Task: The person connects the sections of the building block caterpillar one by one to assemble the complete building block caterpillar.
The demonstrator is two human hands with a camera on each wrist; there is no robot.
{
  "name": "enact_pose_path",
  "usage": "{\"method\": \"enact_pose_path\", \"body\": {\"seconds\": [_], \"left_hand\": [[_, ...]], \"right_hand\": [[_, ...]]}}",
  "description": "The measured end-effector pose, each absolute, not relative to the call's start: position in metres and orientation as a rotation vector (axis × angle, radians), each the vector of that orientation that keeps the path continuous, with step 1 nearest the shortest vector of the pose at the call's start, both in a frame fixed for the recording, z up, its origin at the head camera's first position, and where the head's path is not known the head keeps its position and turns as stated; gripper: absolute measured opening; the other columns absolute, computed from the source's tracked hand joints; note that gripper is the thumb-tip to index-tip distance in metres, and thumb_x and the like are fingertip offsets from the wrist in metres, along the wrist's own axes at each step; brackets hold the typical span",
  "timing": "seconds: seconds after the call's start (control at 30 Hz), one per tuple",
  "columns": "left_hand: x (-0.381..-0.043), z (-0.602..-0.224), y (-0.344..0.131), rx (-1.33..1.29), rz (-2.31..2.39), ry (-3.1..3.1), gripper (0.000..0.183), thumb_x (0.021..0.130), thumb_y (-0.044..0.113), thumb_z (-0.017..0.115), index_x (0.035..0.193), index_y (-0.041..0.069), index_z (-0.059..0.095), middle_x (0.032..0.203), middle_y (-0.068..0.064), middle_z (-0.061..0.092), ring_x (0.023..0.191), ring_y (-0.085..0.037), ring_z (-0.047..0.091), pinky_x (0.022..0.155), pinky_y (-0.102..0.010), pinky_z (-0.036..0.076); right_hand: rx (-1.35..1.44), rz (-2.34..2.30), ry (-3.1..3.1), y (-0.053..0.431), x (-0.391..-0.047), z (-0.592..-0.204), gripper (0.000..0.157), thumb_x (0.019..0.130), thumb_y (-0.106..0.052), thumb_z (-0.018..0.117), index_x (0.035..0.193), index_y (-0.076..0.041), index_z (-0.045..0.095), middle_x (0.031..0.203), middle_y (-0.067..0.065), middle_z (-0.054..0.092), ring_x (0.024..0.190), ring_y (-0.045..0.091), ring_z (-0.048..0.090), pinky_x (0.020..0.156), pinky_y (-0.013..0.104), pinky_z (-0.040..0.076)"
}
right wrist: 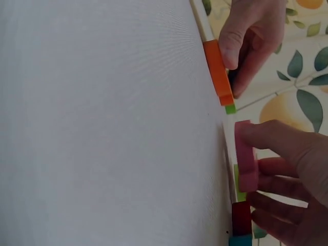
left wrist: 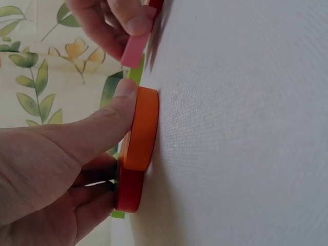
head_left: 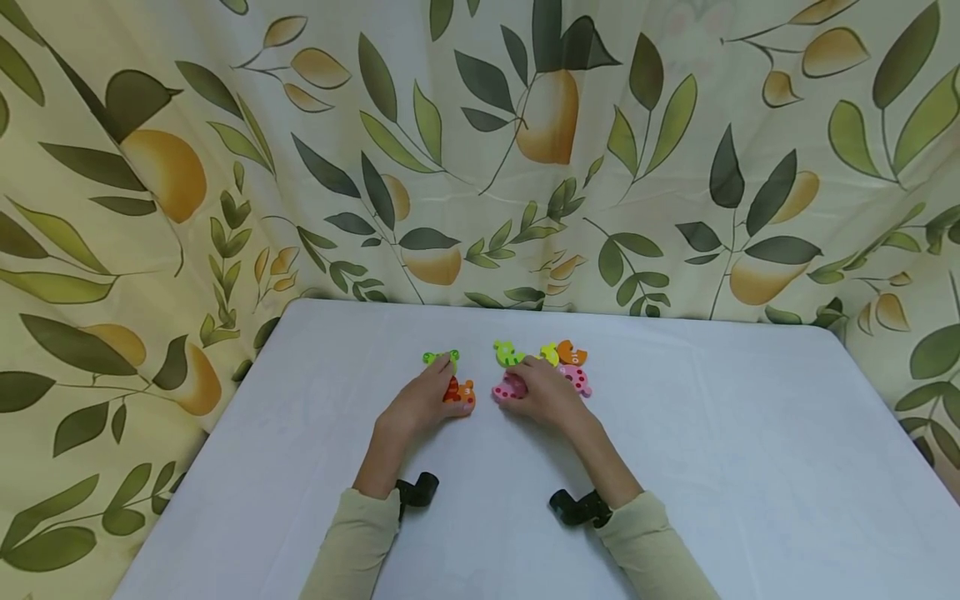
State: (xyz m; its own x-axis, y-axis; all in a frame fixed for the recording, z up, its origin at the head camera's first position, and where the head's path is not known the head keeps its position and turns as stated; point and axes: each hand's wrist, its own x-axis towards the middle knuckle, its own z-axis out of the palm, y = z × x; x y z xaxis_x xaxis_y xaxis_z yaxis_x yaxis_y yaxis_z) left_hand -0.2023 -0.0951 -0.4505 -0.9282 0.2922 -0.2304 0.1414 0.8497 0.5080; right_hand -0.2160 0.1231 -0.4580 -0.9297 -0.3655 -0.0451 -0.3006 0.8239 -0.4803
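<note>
Left hand (head_left: 424, 397): thumb and fingers clamped on orange block (head_left: 467, 395), red block (left wrist: 130, 189) touching it, on tabletop (head_left: 750, 450); grip presumably steadies both. Right hand (head_left: 551, 395): thumb and fingers pinch spotted pink block (head_left: 506, 388), edge-on, likely because it's thin.

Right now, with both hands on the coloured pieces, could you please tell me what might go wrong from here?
The pink piece pinched in the right hand could slip, since it seems slightly raised off the white table. That hand might also knock the green piece just beyond it. Squeezing the orange piece in the left hand could shift the red piece beside it.
</note>
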Motion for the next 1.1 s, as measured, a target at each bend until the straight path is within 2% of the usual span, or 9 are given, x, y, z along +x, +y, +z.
{"method": "enact_pose_path", "body": {"seconds": [0.2, 0.57, 0.73, 0.9, 1.1], "left_hand": [[-0.2017, -0.4511, -0.0942, 0.315, 0.72, 2.722, 0.085, 0.086, 0.038, 0.071, 0.152, 0.003, 0.029, 0.162, -0.008, 0.022, 0.15, -0.026, 0.024, 0.12, -0.043, 0.027], [-0.2022, -0.4516, -0.094, 0.329, 0.705, 2.725, 0.086, 0.086, 0.039, 0.071, 0.151, 0.003, 0.03, 0.162, -0.009, 0.022, 0.149, -0.027, 0.024, 0.12, -0.044, 0.028], [-0.2022, -0.4514, -0.0941, 0.335, 0.711, 2.731, 0.085, 0.086, 0.039, 0.071, 0.151, 0.002, 0.03, 0.162, -0.009, 0.022, 0.149, -0.027, 0.025, 0.12, -0.044, 0.028], [-0.2027, -0.4514, -0.0948, 0.33, 0.708, 2.73, 0.085, 0.086, 0.039, 0.071, 0.151, 0.002, 0.03, 0.162, -0.009, 0.022, 0.149, -0.027, 0.025, 0.119, -0.044, 0.028], [-0.2039, -0.4519, -0.0954, 0.336, 0.703, 2.73, 0.085, 0.087, 0.039, 0.071, 0.151, 0.002, 0.029, 0.162, -0.009, 0.021, 0.149, -0.027, 0.024, 0.12, -0.044, 0.027]], "right_hand": [[-0.527, -0.905, 2.835, 0.1223, -0.2162, -0.4589, 0.055, 0.082, -0.032, 0.077, 0.128, -0.007, 0.062, 0.112, 0.009, 0.059, 0.089, 0.018, 0.052, 0.072, 0.026, 0.048], [-0.586, -0.979, 2.761, 0.1236, -0.2154, -0.4609, 0.056, 0.082, -0.022, 0.077, 0.132, -0.005, 0.058, 0.118, 0.01, 0.057, 0.086, 0.016, 0.05, 0.069, 0.022, 0.046], [-0.661, -0.964, 2.776, 0.1224, -0.2146, -0.4609, 0.056, 0.082, -0.019, 0.076, 0.133, -0.006, 0.058, 0.123, 0.01, 0.058, 0.093, 0.019, 0.053, 0.08, 0.03, 0.051], [-0.722, -0.876, 2.757, 0.1227, -0.2148, -0.4629, 0.053, 0.083, -0.019, 0.075, 0.132, -0.008, 0.059, 0.13, 0.012, 0.059, 0.114, 0.026, 0.055, 0.098, 0.044, 0.051], [-0.748, -0.795, 2.7, 0.1239, -0.2155, -0.4631, 0.05, 0.084, -0.016, 0.074, 0.131, -0.008, 0.061, 0.132, 0.012, 0.059, 0.123, 0.029, 0.052, 0.104, 0.045, 0.047]]}}
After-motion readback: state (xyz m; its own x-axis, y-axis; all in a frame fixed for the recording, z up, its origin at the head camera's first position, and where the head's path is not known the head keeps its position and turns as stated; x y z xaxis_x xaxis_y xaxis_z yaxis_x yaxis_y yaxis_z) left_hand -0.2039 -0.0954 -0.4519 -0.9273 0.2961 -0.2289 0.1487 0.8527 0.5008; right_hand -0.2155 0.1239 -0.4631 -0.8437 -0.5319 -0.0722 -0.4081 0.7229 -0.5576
